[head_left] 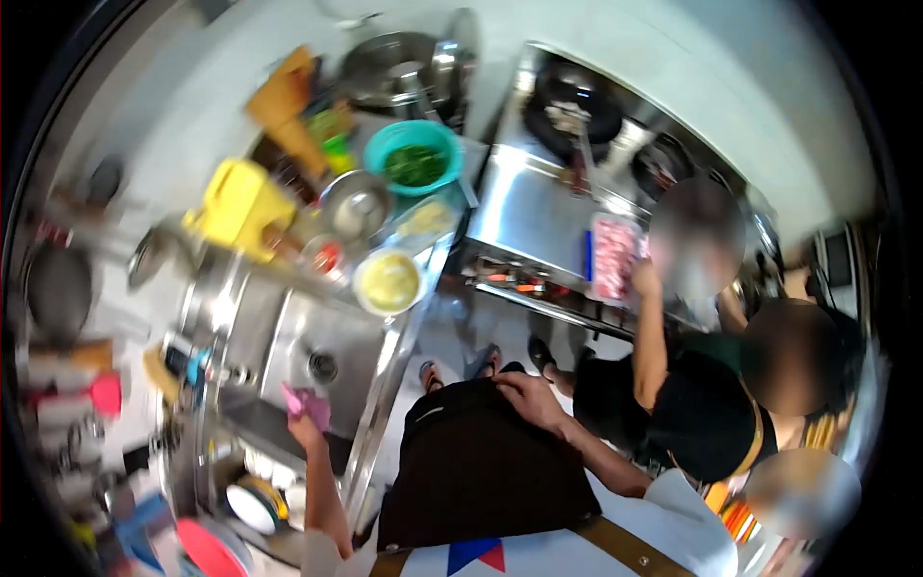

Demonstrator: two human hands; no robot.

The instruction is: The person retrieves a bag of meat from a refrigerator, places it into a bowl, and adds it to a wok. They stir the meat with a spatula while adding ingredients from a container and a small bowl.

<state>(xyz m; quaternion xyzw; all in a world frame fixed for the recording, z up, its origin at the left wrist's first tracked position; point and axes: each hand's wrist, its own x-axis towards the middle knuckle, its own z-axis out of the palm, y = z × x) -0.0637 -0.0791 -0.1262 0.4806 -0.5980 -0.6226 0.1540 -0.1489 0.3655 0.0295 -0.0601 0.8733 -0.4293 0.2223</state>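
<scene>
My left hand [306,430] is closed on a pink cloth [307,404] over the near part of the steel sink [317,337]. Against the dark apron [481,471] at my waist rests my right hand [524,392], its fingers partly spread and nothing seen in them. Beyond the sink, on the counter, stand a white bowl of something pale yellow [388,282], a steel bowl [356,205] and a teal bowl of chopped greens [415,159].
At the right, a person in black [707,413] reaches toward a tray of pink meat [613,258] beside the stove. A wok [573,111] sits on the stove. A yellow container [240,210] stands behind the sink, with dishes [255,505] at its near side.
</scene>
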